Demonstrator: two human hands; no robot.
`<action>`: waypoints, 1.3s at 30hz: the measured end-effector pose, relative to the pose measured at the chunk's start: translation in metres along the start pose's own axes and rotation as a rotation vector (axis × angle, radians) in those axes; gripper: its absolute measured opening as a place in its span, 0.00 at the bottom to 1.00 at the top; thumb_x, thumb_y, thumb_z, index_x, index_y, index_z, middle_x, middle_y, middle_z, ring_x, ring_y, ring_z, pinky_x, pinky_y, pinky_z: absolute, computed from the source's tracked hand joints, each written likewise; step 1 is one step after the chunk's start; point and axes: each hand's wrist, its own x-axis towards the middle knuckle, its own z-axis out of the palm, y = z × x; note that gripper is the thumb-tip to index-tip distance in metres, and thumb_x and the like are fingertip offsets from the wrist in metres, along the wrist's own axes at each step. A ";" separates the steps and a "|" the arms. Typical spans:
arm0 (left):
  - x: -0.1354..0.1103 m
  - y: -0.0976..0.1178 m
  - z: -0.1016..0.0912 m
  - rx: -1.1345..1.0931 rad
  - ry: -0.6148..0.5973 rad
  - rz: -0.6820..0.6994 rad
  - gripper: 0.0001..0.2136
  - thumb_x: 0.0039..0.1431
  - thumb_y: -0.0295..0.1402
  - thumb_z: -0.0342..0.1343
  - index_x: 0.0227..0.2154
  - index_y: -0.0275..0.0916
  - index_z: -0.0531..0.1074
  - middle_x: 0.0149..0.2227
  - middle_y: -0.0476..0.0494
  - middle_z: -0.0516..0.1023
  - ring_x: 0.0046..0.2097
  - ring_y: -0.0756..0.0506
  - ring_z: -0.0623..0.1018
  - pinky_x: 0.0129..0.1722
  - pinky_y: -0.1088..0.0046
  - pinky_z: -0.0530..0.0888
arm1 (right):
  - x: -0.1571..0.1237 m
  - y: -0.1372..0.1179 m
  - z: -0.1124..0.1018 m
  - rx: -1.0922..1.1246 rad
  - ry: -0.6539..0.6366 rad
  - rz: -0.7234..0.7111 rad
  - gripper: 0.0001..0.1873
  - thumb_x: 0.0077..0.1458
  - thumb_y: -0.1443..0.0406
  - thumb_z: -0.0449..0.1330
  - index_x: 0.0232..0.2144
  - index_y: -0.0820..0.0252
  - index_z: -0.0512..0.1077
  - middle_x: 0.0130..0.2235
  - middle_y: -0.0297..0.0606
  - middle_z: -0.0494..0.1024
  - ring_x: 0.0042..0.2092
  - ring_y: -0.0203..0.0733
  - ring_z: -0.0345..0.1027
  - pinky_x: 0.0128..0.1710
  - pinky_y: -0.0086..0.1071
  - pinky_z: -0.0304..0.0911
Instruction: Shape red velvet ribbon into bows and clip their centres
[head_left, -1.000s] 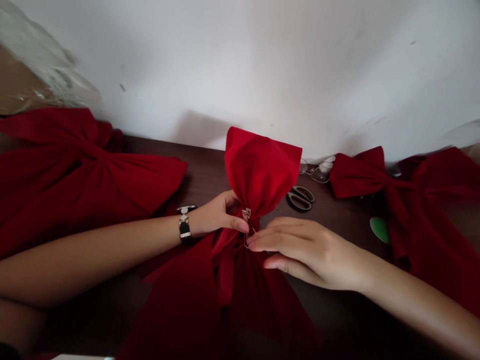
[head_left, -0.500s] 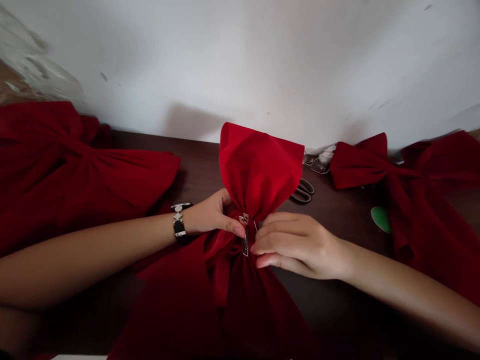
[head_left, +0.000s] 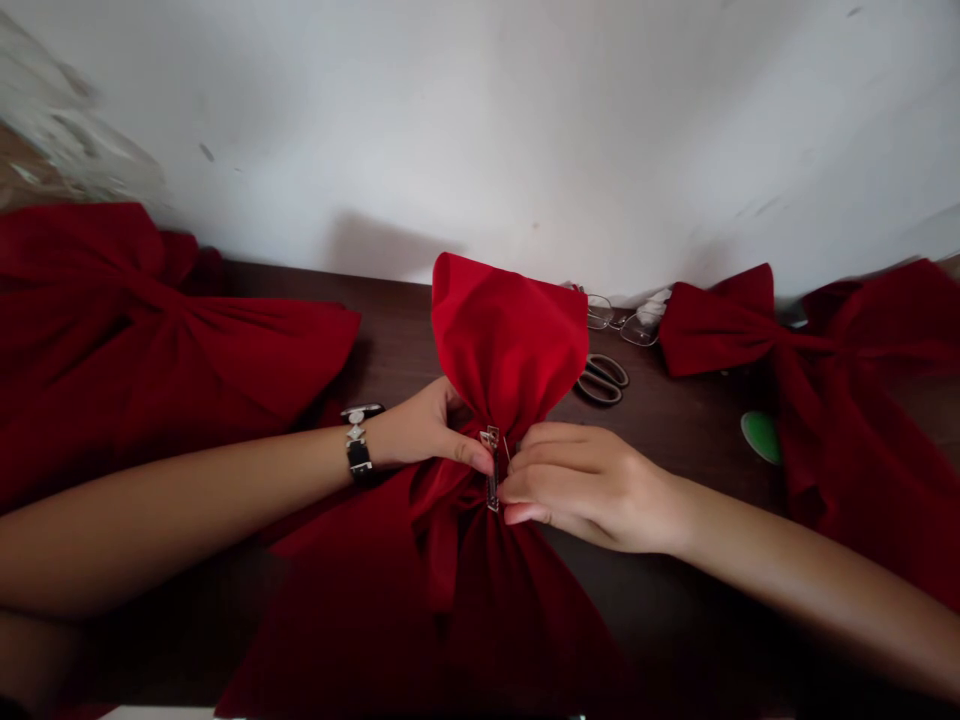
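Observation:
A large red velvet bow (head_left: 507, 340) lies in front of me on the dark wooden table (head_left: 397, 330), one loop standing up toward the wall. A silver metal hair clip (head_left: 492, 468) sits on its gathered middle. My left hand (head_left: 427, 430), with a black and silver bracelet (head_left: 357, 440) on the wrist, pinches the fabric beside the clip from the left. My right hand (head_left: 585, 482) has its fingers closed against the clip from the right, with a thin pin or needle between them.
A finished red bow (head_left: 150, 320) lies at the left and another red bow (head_left: 825, 350) at the right. Scissors (head_left: 601, 378), eyeglasses (head_left: 619, 320) and a green object (head_left: 761, 434) lie behind my right hand. A white wall stands close behind the table.
My right hand has closed in on the clip, fingers curling tighter. The bow's upright loop has shifted slightly left, uncovering the scissors. My left hand keeps its pinch.

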 end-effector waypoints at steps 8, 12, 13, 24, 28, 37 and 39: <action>0.000 0.001 0.001 -0.021 -0.010 0.030 0.25 0.40 0.40 0.71 0.40 0.33 0.73 0.38 0.38 0.81 0.43 0.40 0.80 0.49 0.60 0.72 | 0.003 0.000 -0.002 0.042 0.017 -0.019 0.16 0.65 0.64 0.50 0.32 0.68 0.71 0.28 0.41 0.74 0.32 0.37 0.66 0.34 0.30 0.65; 0.001 0.000 0.001 -0.018 -0.006 0.035 0.25 0.40 0.40 0.71 0.40 0.33 0.73 0.37 0.39 0.81 0.43 0.41 0.79 0.49 0.61 0.72 | 0.003 0.000 -0.003 0.067 0.003 -0.003 0.15 0.65 0.64 0.50 0.32 0.66 0.71 0.29 0.41 0.75 0.32 0.37 0.66 0.34 0.30 0.65; 0.001 0.000 0.001 -0.018 -0.010 0.038 0.24 0.40 0.40 0.71 0.40 0.33 0.73 0.37 0.39 0.81 0.42 0.41 0.80 0.48 0.62 0.72 | 0.002 0.000 -0.003 0.071 0.002 -0.002 0.14 0.65 0.64 0.50 0.32 0.66 0.71 0.29 0.41 0.75 0.32 0.36 0.66 0.34 0.30 0.65; 0.000 0.000 0.002 -0.008 0.008 0.021 0.27 0.39 0.42 0.71 0.42 0.32 0.73 0.40 0.38 0.81 0.44 0.41 0.79 0.49 0.62 0.71 | 0.001 0.002 -0.004 0.121 -0.035 0.008 0.14 0.65 0.64 0.50 0.31 0.66 0.70 0.30 0.41 0.75 0.33 0.36 0.64 0.34 0.30 0.64; 0.000 0.001 0.003 -0.011 0.006 0.018 0.27 0.40 0.41 0.71 0.42 0.32 0.73 0.41 0.37 0.80 0.45 0.40 0.79 0.50 0.61 0.70 | 0.002 0.002 -0.004 0.131 -0.050 0.017 0.14 0.65 0.64 0.50 0.30 0.65 0.70 0.30 0.41 0.75 0.33 0.36 0.64 0.34 0.29 0.64; 0.002 0.001 0.002 0.015 0.033 0.071 0.22 0.41 0.39 0.71 0.37 0.32 0.74 0.37 0.40 0.81 0.41 0.43 0.79 0.47 0.66 0.72 | 0.002 0.005 0.000 -0.016 -0.032 -0.007 0.18 0.66 0.63 0.47 0.30 0.66 0.71 0.27 0.40 0.73 0.31 0.36 0.63 0.33 0.30 0.63; 0.002 0.001 0.002 0.009 0.033 0.053 0.21 0.41 0.39 0.71 0.37 0.32 0.74 0.36 0.41 0.81 0.39 0.44 0.79 0.46 0.66 0.73 | 0.002 0.005 0.001 -0.094 -0.034 -0.024 0.19 0.67 0.64 0.46 0.29 0.65 0.71 0.26 0.39 0.72 0.30 0.36 0.62 0.33 0.30 0.63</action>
